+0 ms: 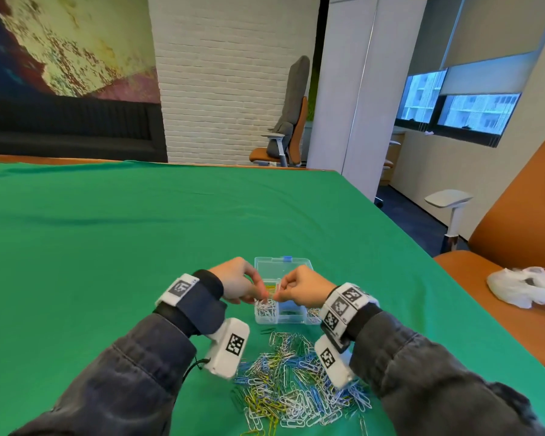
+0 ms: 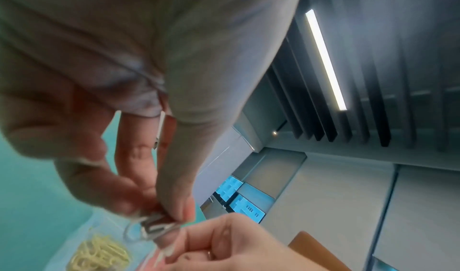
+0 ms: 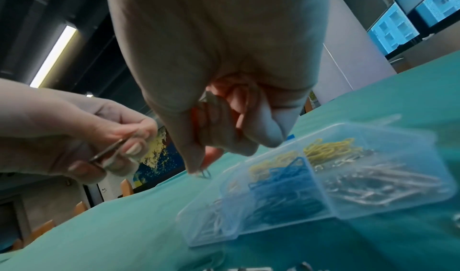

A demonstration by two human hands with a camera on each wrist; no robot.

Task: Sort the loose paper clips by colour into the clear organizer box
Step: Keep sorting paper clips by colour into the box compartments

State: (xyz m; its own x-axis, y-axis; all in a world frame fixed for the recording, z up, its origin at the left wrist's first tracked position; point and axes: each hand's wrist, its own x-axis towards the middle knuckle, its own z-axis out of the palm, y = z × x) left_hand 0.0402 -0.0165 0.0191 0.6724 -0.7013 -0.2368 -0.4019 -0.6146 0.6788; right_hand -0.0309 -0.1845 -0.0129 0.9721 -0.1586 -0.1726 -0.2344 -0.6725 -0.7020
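Over the clear organizer box point(image 1: 283, 291), left hand point(image 1: 236, 283) fingers point(image 2: 174, 206) pinch silver paper clips point(image 2: 155, 228); the right hand point(image 1: 301, 287) pinches one, seen only from its wrist view.

Head view high, looking forward-down; wrist views close, upward-angled; all share organizer box point(image 1: 282, 291) point(image 3: 323, 184) area.

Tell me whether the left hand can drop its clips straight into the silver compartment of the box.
Probably yes. The left hand pinches silver clips just above the open organizer box, over its silver compartment. Only the right hand, fingertips nearly touching, crowds the spot.
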